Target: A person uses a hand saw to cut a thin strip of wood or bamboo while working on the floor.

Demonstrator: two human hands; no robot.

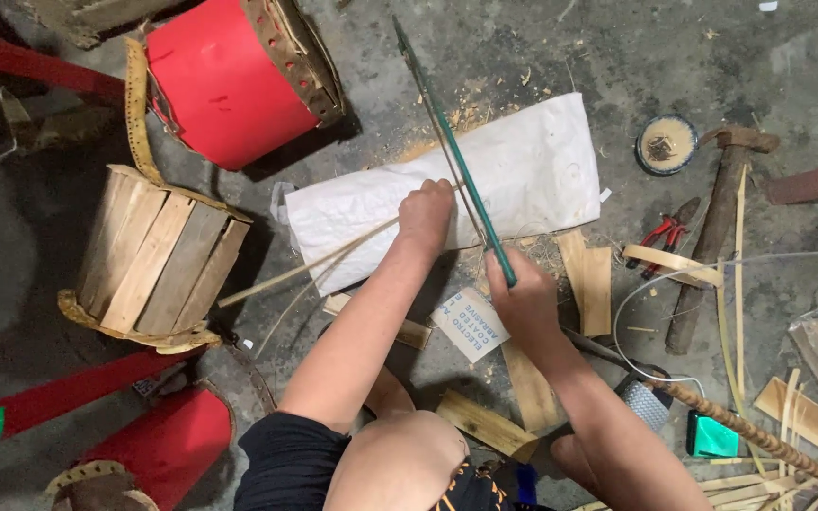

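My left hand [425, 212] is closed around a thin pale bamboo strip [305, 269] that runs down to the left over a white woven sack [513, 185]. My right hand [521, 295] grips the green handle of a long narrow blade [447, 142], which points up and away across the sack. The blade meets the strip just beside my left fist. Wood shavings lie around the sack's near edge. My knees show at the bottom.
A wooden slat drum [155, 255] and red-covered drums [229, 80] lie at left. A hammer [717, 232], red pliers [660, 237], a small round tin [666, 144] and bamboo strips [738, 284] lie at right. Wood offcuts [485, 424] and a sandpaper sheet [471, 324] sit near my legs.
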